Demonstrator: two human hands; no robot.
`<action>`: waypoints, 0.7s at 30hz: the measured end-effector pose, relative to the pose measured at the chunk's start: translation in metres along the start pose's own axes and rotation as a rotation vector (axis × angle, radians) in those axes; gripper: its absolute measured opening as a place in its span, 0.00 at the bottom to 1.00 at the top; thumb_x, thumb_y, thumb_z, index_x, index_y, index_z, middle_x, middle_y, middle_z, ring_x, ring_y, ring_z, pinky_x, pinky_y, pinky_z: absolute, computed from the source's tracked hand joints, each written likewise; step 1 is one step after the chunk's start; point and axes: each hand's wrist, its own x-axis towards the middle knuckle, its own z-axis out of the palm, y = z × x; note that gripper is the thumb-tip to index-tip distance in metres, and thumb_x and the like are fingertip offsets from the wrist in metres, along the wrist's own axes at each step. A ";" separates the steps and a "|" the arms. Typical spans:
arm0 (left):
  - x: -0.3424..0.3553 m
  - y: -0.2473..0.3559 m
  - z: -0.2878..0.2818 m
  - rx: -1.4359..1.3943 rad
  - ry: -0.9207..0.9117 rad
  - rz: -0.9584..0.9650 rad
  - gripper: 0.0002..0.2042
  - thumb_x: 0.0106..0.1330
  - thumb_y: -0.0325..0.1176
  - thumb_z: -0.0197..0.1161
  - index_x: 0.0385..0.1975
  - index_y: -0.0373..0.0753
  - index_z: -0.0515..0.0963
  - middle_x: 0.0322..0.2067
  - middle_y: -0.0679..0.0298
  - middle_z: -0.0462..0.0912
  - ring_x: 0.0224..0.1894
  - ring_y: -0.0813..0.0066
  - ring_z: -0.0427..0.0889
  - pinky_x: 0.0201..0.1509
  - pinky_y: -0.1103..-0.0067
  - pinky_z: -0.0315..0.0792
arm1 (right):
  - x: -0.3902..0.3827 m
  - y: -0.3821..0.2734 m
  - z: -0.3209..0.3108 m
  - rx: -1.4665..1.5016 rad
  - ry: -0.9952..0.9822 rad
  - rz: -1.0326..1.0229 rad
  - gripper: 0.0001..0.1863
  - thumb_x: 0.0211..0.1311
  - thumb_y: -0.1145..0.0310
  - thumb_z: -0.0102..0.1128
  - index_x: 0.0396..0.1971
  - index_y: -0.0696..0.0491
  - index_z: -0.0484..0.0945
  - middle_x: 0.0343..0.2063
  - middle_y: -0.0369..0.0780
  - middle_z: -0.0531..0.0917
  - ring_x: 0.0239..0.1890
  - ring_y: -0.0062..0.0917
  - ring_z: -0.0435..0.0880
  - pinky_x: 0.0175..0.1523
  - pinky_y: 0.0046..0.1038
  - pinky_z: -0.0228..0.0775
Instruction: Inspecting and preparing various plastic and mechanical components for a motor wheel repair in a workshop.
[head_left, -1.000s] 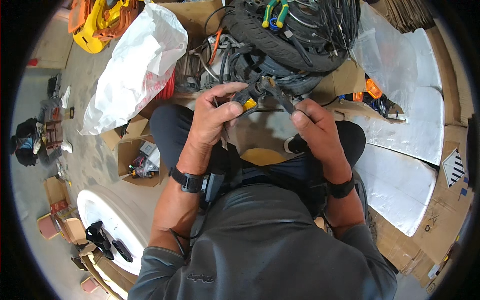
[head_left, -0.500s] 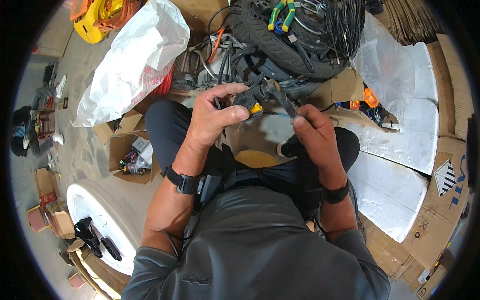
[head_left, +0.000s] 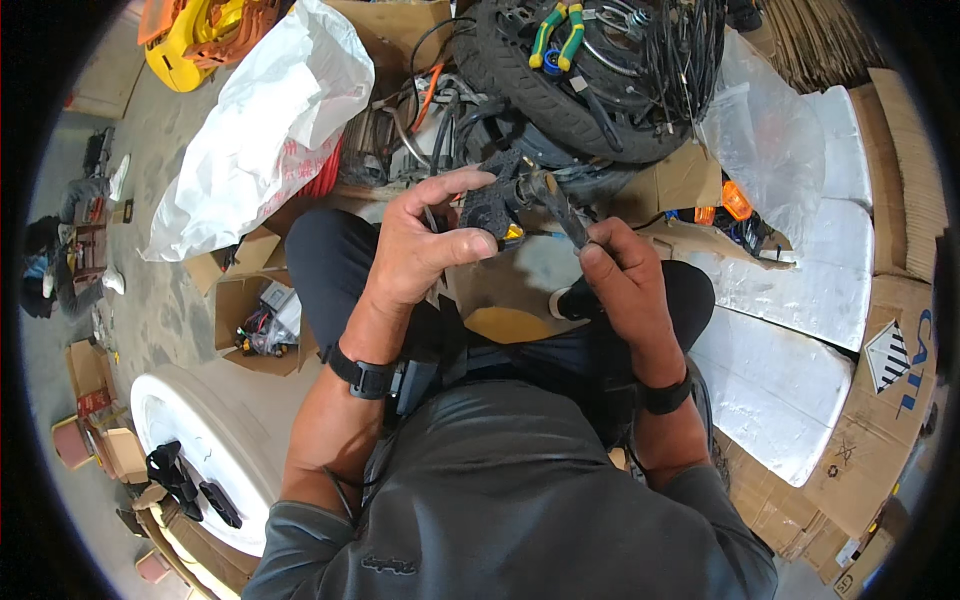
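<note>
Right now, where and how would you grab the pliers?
Pliers: probably by both handles, from above on the wearer's side. They lie on the wheel, handles spread apart toward the wearer and narrowing together away.

Left grip [head_left: 415,240] parts thumb [head_left: 468,245] and fingers [head_left: 452,188], right grip [head_left: 625,275] pinches firmly, forearms [head_left: 335,440] angled inward.

The left hand [head_left: 415,245] and right hand [head_left: 630,277] are bare. A black strap [head_left: 365,377] with a rectangular block circles the left wrist, a black band [head_left: 664,396] the right. The shirt [head_left: 520,470] is dark grey and short-sleeved, with small dark script [head_left: 388,566] on the left chest; a thin dark cable [head_left: 340,490] runs by the left sleeve [head_left: 305,540]. The trousers [head_left: 335,262] are dark.
</note>
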 end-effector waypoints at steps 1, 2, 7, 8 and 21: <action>0.000 0.002 0.000 0.001 -0.002 0.002 0.29 0.39 0.36 0.80 0.45 0.37 0.81 0.50 0.62 0.78 0.33 0.86 0.72 0.39 0.86 0.67 | 0.000 0.001 0.001 0.000 0.001 -0.002 0.12 0.66 0.62 0.58 0.35 0.56 0.73 0.24 0.29 0.71 0.28 0.11 0.65 0.33 0.18 0.60; -0.001 0.005 0.001 0.077 0.011 0.014 0.30 0.38 0.36 0.81 0.46 0.37 0.80 0.54 0.60 0.76 0.34 0.86 0.72 0.39 0.86 0.67 | 0.000 0.003 0.003 0.041 0.001 -0.015 0.11 0.66 0.63 0.58 0.35 0.56 0.73 0.24 0.29 0.71 0.28 0.11 0.65 0.32 0.17 0.60; -0.004 0.018 0.016 0.160 0.064 0.029 0.34 0.37 0.33 0.82 0.50 0.37 0.78 0.57 0.60 0.73 0.38 0.84 0.74 0.39 0.86 0.69 | 0.002 0.011 0.004 0.063 -0.020 -0.022 0.11 0.66 0.62 0.58 0.36 0.55 0.73 0.23 0.29 0.71 0.25 0.10 0.66 0.29 0.17 0.60; -0.004 0.020 0.020 0.141 0.074 0.064 0.36 0.37 0.31 0.82 0.53 0.37 0.76 0.57 0.61 0.73 0.39 0.84 0.75 0.39 0.85 0.70 | 0.002 0.011 0.004 0.088 -0.044 -0.008 0.11 0.66 0.62 0.58 0.37 0.55 0.73 0.22 0.29 0.71 0.24 0.09 0.67 0.28 0.16 0.60; -0.005 0.030 0.026 0.107 0.078 0.133 0.40 0.40 0.29 0.80 0.59 0.36 0.69 0.55 0.62 0.75 0.33 0.87 0.74 0.32 0.89 0.68 | -0.002 0.007 0.009 0.351 -0.087 0.072 0.17 0.72 0.57 0.48 0.43 0.57 0.73 0.18 0.31 0.72 0.16 0.11 0.65 0.22 0.15 0.54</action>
